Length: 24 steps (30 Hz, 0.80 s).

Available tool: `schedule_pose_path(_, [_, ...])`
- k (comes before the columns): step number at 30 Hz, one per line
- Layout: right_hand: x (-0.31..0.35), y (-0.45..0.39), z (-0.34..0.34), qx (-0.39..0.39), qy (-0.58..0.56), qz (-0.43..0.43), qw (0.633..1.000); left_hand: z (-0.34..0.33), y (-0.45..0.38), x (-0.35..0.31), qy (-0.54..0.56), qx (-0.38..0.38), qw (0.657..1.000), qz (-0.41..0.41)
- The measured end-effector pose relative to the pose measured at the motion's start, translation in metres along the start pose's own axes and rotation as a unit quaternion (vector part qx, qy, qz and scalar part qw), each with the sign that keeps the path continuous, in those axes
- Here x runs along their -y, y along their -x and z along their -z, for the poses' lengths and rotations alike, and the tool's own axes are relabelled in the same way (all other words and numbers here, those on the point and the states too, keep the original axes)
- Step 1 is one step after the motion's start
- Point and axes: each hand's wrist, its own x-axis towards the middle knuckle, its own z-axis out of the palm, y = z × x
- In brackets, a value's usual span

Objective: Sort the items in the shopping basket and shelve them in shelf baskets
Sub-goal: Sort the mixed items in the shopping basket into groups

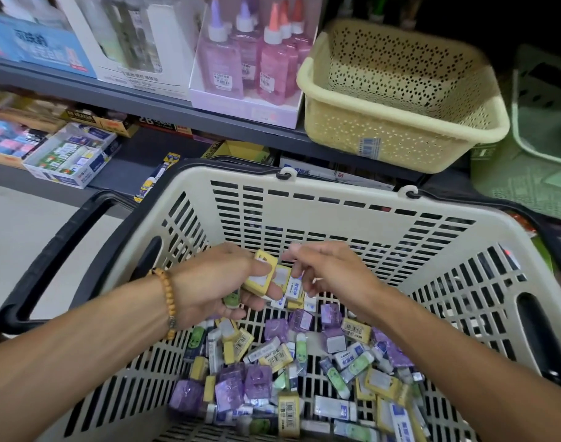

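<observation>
shopping basket [336, 199]: matte beige slotted plastic, black plastic handles | shelf basket [400, 100]: cream perforated plastic, kinda smooth | erasers [272, 362]: glossy crinkly wrap, paper sleeves | bracelet [167, 298]: wood-looking beads | shelf [113, 90]: grey painted metal

Small packets [274, 355] lie in the shopping basket [346, 202]; behind it, on the shelf [119, 90], a perforated shelf basket [400, 129] stands right of the bottles [250, 55]
</observation>
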Motion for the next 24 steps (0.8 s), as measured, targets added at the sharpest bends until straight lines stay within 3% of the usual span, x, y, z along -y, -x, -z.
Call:
schedule_pose_path(4, [0.017, 0.006, -0.014, 0.057, 0.037, 0.025, 0.997, -0.003, 0.001, 0.002, -0.062, 0.046, 0.997, -0.011])
schedule_pose_path(7, [0.012, 0.007, 0.000, 0.074, 0.019, -0.006, 0.997, -0.004, 0.001, 0.002, -0.039, 0.036, 0.999, 0.004])
schedule_pose_path(12, [-0.012, 0.003, 0.046, -0.025, 0.068, -0.103, 0.992, 0.002, 0.002, 0.002, 0.057, 0.014, 0.998, 0.025])
schedule_pose_path(18, [-0.033, -0.018, 0.033, -0.075, 0.224, -0.114, 0.965, -0.007, 0.004, 0.002, 0.007, 0.004, 0.999, -0.038])
schedule_pose_path(24, [-0.042, -0.019, 0.026, -0.094, 0.159, -0.140, 0.973, -0.007, 0.006, 0.005, -0.018, 0.028, 0.996, -0.087])
